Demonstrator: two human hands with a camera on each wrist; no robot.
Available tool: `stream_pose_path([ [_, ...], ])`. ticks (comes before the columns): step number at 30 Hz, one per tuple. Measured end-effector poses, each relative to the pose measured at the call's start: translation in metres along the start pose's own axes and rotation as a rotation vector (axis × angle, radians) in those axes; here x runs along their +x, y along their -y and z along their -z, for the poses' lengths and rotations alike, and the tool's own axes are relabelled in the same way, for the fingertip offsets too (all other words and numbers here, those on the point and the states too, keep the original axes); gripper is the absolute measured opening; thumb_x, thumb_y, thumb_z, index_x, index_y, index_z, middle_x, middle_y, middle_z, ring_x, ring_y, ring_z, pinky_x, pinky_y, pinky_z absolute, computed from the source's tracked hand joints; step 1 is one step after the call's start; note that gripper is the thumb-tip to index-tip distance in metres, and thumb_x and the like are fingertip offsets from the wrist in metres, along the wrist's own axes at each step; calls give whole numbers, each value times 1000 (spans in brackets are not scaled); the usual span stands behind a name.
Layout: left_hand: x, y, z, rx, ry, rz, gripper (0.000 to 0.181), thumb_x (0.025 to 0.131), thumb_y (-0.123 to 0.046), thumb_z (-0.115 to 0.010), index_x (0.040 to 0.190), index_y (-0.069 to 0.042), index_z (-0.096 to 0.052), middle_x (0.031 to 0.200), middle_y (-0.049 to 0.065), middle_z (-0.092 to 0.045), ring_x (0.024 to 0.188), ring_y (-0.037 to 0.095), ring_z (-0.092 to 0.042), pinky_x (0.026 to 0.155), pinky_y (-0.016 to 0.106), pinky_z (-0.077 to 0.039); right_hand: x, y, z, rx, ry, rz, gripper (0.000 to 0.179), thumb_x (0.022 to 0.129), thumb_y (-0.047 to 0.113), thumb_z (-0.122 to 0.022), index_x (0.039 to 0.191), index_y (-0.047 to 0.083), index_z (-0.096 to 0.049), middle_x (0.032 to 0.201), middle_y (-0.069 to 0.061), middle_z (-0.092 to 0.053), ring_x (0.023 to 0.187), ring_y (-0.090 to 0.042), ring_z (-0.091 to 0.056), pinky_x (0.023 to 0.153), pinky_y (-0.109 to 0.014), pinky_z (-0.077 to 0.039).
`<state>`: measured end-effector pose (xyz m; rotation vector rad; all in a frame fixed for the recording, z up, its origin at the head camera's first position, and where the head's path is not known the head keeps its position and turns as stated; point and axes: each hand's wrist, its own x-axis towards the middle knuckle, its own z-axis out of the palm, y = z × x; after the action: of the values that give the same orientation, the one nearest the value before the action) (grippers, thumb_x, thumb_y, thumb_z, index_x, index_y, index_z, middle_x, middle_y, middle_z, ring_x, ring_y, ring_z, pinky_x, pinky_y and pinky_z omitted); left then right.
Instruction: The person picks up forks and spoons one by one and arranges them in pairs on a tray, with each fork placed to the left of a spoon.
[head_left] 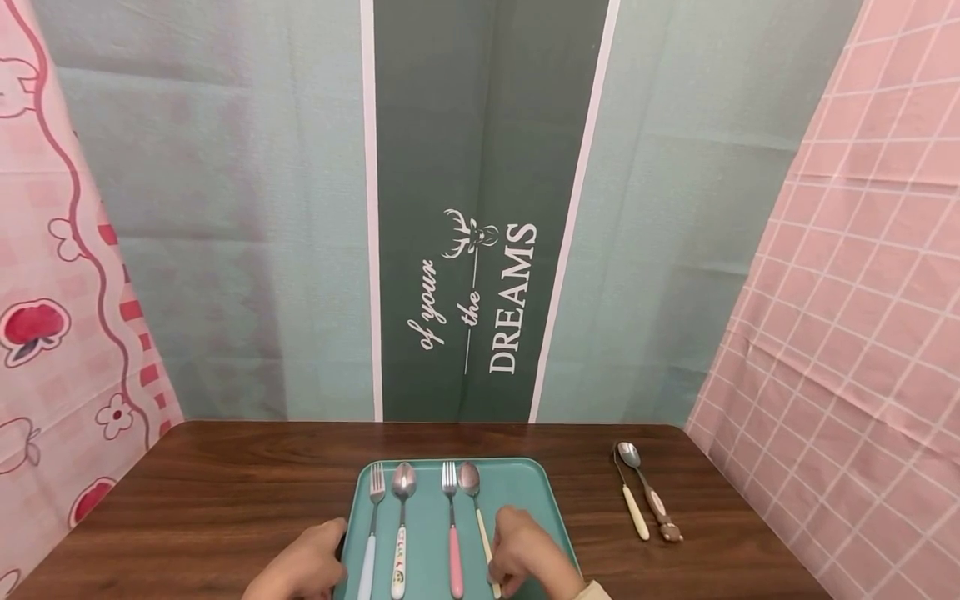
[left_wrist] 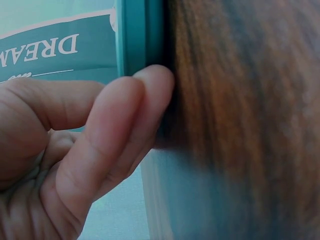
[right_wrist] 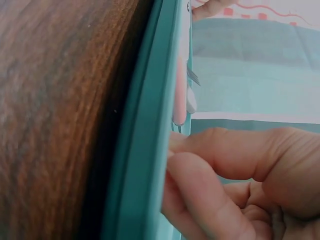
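A teal tray [head_left: 427, 575] lies on the table with several pieces of cutlery side by side on it. At its left edge, my left hand [head_left: 309, 567] holds the rim, its fingertips [left_wrist: 155, 87] against the outer wall in the left wrist view. My right hand [head_left: 521, 546] pinches the cream handle of a spoon [head_left: 469, 479] at the tray's right part. Left of that spoon lies a pink-handled fork [head_left: 453, 533]. Further left are a spoon with a patterned white handle [head_left: 400, 550] and a fork with a pale blue handle [head_left: 368, 558].
On the dark wooden table [head_left: 247, 483], right of the tray, lie a utensil with a cream handle [head_left: 636, 512] and a spoon with a brown animal-shaped handle end [head_left: 658, 508]. A printed curtain [head_left: 487, 125] hangs behind the table, with pink cloths at both sides.
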<state>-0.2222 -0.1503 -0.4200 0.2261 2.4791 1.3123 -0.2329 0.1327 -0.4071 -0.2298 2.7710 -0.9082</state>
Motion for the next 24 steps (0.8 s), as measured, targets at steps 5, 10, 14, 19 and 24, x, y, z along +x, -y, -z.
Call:
stream_pose_path([
  [5,1,0,-1,-3,0,1,32,70,17,-48,100,10,-49,74,10,-50,57,21,-53,49,35,-47,-1,1,0,13,-2,-14,24,55,-14,-70,49,1,-53,37,-3,-50,34,-14,-55,38,-24,-48],
  [10,3,2,0,11,8,-8,30,70,16,-48,98,9,-49,74,10,-50,55,21,-53,48,34,-47,-1,1,0,44,-11,-2,21,55,-14,-67,48,1,-53,36,-4,-50,33,-15,-54,38,-25,-48],
  [14,3,4,0,38,1,-37,28,68,15,-48,94,7,-49,71,10,-50,51,19,-53,45,33,-47,-2,0,-1,61,-32,15,21,54,-14,-64,48,2,-53,36,-3,-49,32,-14,-54,37,-25,-47],
  [19,2,4,0,57,-15,-46,26,68,15,-49,93,6,-49,69,9,-50,47,18,-53,43,33,-47,-2,-2,-4,99,-47,50,21,54,-15,-62,47,2,-52,35,-4,-49,32,-15,-54,36,-26,-47],
  [24,2,4,0,55,-10,-37,26,69,15,-48,93,6,-49,70,9,-50,49,19,-53,45,33,-47,-2,-3,-5,134,-49,51,18,55,-15,-59,48,1,-52,36,-4,-49,32,-15,-54,36,-26,-47],
])
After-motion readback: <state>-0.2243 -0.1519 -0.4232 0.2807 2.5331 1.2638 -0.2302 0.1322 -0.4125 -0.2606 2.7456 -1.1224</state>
